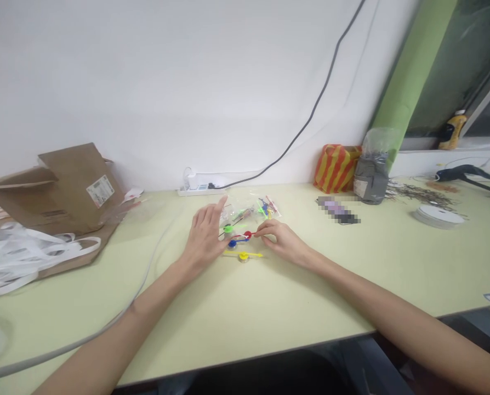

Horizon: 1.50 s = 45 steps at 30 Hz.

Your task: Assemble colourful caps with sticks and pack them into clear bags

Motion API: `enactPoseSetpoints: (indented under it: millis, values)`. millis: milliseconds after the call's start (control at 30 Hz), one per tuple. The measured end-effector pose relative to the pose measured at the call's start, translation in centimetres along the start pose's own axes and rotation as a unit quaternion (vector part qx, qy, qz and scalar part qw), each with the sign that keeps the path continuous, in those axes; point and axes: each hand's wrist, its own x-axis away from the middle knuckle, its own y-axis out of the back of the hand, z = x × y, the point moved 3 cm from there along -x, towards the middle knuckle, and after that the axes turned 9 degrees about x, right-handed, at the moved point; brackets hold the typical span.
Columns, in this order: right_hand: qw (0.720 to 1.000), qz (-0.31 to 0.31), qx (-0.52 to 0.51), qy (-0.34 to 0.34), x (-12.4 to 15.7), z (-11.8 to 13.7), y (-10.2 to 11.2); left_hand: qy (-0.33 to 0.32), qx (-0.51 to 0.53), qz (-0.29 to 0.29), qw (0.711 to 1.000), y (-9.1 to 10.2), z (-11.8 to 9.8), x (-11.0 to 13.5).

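Note:
Several small arrow-shaped plastic spinners with round hubs lie on the table between my hands. My right hand (284, 240) pinches one end of the red arrow spinner (248, 235). On the left, my left hand (206, 233) has its fingers stretched and apart, its thumb close to the blue arrow spinner (232, 243) and the green spinner (228, 229); whether it touches them I cannot tell. Nearest to me lies the yellow arrow spinner (244, 256). Behind the hands is a clear plastic bag (239, 206) with more coloured pieces (265, 207) at it.
A cardboard box (76, 186) and white ribbon strips (31, 258) occupy the left. A grey cable (146, 274) crosses beneath my left forearm. At the wall is a power strip (195, 191). Rightward stand a striped bag (336, 169), a grey bag (370, 178) and a white spool (437, 215).

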Motion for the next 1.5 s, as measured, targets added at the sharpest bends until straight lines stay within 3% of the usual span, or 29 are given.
enactPoseSetpoints:
  millis: [167, 367, 600, 933, 1200, 1500]
  values:
    - [0.998, -0.040, -0.038, -0.035, -0.2, 0.0, 0.9, -0.001, -0.006, -0.001, 1.000, 0.1, -0.2, -0.1]
    - [0.977, -0.178, -0.053, -0.110, -0.2, -0.5, 3.3, -0.004, 0.001, -0.004, 1.000, 0.2, -0.2, -0.1]
    - [0.946, -0.296, -0.073, -0.113, 0.3, -0.3, 5.8, 0.013, -0.004, -0.004, 1.000, 0.1, 0.0, -0.1]
    - [0.969, -0.205, -0.131, -0.044, 0.0, 2.3, 3.7, 0.019, 0.015, 0.009, 1.000, 0.0, -0.7, 0.1]
    - [0.953, -0.279, -0.108, -0.053, 0.5, 2.1, 4.7, 0.060, 0.007, 0.000, 0.998, -0.1, 0.0, 0.1]
    - [0.960, -0.263, -0.090, -0.033, 0.5, 3.0, 4.8, 0.046, 0.000, 0.005, 0.999, -0.1, -0.2, 0.1]
